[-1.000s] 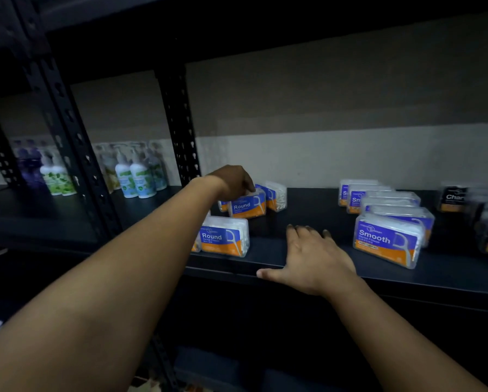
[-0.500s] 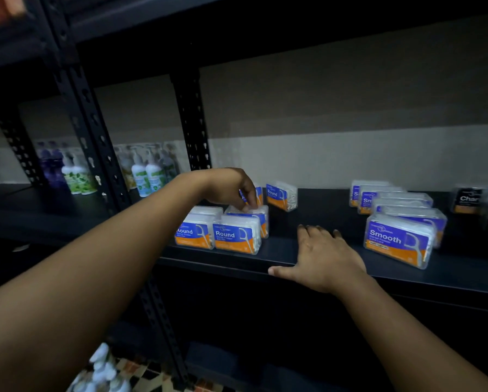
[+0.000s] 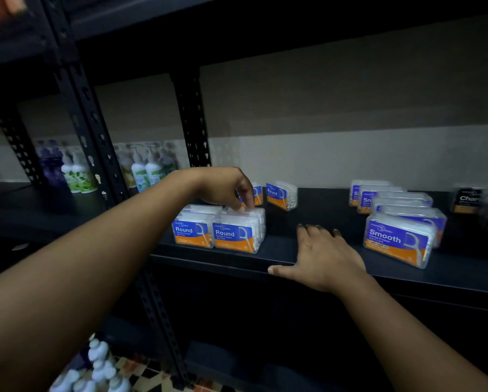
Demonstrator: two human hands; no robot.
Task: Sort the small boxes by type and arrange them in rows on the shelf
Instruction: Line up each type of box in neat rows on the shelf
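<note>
Two loose Round boxes (image 3: 281,195) just behind left hand (image 3: 225,188); fingers (image 3: 247,203) curled, touching front Round box (image 3: 238,233); grip indeterminate.

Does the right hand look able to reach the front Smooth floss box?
Probably yes: the right hand lies flat on the black shelf, with only bare shelf between it and the clear blue-and-orange Smooth floss box.

Left hand (image 3: 225,190) reaches forward, arm extended, fingers curled downward; right hand (image 3: 323,256) lies flat, palm down, fingers spread.
</note>
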